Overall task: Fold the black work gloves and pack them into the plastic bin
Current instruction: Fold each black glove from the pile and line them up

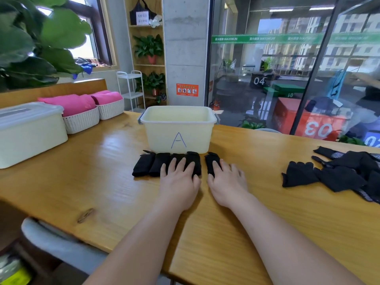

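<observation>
Folded gloves [144,165] in a row before bin [178,128], left hand [178,186] and right hand [228,186] flat, fingers [181,163] straight atop them

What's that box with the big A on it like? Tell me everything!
The bin is pale yellow plastic, rectangular and lidless, with grey side handles and a blue hand-drawn A on its front. It stands upright on the wooden table, right behind a row of folded black gloves.

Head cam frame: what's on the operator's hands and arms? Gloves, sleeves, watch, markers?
Nothing worn. The left hand and right hand are bare, with no gloves, rings or tape visible. The left forearm and right forearm are uncovered down to the frame's bottom edge: no sleeve, watch, wristband or markers in view.
</observation>
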`<state>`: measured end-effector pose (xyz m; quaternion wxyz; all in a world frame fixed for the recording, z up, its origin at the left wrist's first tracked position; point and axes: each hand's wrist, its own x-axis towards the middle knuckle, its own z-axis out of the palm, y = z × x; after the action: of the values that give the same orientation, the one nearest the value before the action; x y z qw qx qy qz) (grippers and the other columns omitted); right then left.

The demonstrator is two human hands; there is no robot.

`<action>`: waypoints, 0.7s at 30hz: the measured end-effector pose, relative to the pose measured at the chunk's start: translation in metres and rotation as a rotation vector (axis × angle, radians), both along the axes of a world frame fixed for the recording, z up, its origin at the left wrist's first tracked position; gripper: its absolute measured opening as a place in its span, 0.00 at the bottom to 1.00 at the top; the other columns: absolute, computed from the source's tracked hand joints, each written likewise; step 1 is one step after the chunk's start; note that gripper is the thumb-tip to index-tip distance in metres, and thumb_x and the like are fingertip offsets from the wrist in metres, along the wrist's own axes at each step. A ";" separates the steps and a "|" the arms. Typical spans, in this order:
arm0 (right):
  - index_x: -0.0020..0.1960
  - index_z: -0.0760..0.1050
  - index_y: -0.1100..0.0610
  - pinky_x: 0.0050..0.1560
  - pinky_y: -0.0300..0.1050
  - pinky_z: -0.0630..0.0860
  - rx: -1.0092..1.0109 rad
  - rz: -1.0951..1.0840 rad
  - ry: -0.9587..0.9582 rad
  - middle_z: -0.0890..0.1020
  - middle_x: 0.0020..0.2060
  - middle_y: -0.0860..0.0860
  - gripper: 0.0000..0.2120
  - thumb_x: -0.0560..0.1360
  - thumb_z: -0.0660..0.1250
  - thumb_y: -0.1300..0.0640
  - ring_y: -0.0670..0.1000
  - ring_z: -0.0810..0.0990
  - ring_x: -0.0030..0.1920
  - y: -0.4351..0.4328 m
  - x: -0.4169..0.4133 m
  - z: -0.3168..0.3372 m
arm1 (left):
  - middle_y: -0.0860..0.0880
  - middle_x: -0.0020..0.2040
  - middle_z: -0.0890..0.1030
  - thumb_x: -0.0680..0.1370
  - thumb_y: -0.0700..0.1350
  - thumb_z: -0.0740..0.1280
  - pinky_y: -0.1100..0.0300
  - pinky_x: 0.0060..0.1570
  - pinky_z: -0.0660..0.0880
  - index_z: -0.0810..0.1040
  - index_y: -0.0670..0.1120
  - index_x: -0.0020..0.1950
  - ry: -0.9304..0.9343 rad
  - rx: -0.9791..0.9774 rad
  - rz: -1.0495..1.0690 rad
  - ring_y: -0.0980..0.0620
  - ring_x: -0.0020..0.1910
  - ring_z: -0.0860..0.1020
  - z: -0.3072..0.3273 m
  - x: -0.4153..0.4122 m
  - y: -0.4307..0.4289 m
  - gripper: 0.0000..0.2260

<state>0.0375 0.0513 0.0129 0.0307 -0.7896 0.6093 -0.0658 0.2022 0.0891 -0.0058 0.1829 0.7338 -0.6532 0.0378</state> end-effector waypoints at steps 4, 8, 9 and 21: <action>0.87 0.47 0.49 0.82 0.63 0.51 0.006 -0.002 -0.032 0.51 0.86 0.52 0.31 0.86 0.45 0.40 0.61 0.51 0.84 -0.005 0.017 -0.002 | 0.51 0.86 0.60 0.86 0.59 0.52 0.41 0.83 0.45 0.61 0.59 0.84 0.007 -0.013 0.013 0.46 0.86 0.52 -0.001 -0.001 -0.002 0.26; 0.87 0.46 0.49 0.83 0.63 0.50 0.010 0.006 -0.036 0.50 0.86 0.52 0.31 0.87 0.46 0.41 0.60 0.50 0.84 -0.006 0.026 -0.004 | 0.50 0.85 0.62 0.83 0.60 0.48 0.42 0.83 0.46 0.63 0.59 0.84 0.006 -0.035 0.020 0.46 0.85 0.54 -0.002 0.001 -0.001 0.28; 0.87 0.46 0.49 0.83 0.63 0.50 0.011 0.008 -0.037 0.50 0.86 0.52 0.31 0.87 0.46 0.41 0.60 0.50 0.84 -0.007 0.026 -0.004 | 0.50 0.85 0.62 0.83 0.60 0.48 0.42 0.83 0.46 0.64 0.59 0.83 0.007 -0.040 0.019 0.46 0.85 0.54 -0.002 0.001 -0.001 0.29; 0.87 0.47 0.43 0.83 0.62 0.49 0.005 0.018 -0.087 0.48 0.87 0.50 0.30 0.86 0.45 0.40 0.59 0.48 0.85 0.011 -0.023 0.002 | 0.47 0.75 0.78 0.83 0.61 0.56 0.42 0.81 0.60 0.79 0.52 0.74 -0.094 -0.290 -0.152 0.44 0.78 0.70 -0.005 -0.001 -0.001 0.26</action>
<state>0.0142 0.0627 0.0147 0.0599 -0.7912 0.6006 -0.0983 0.2011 0.0882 -0.0106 0.2583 0.6456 -0.7024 0.1521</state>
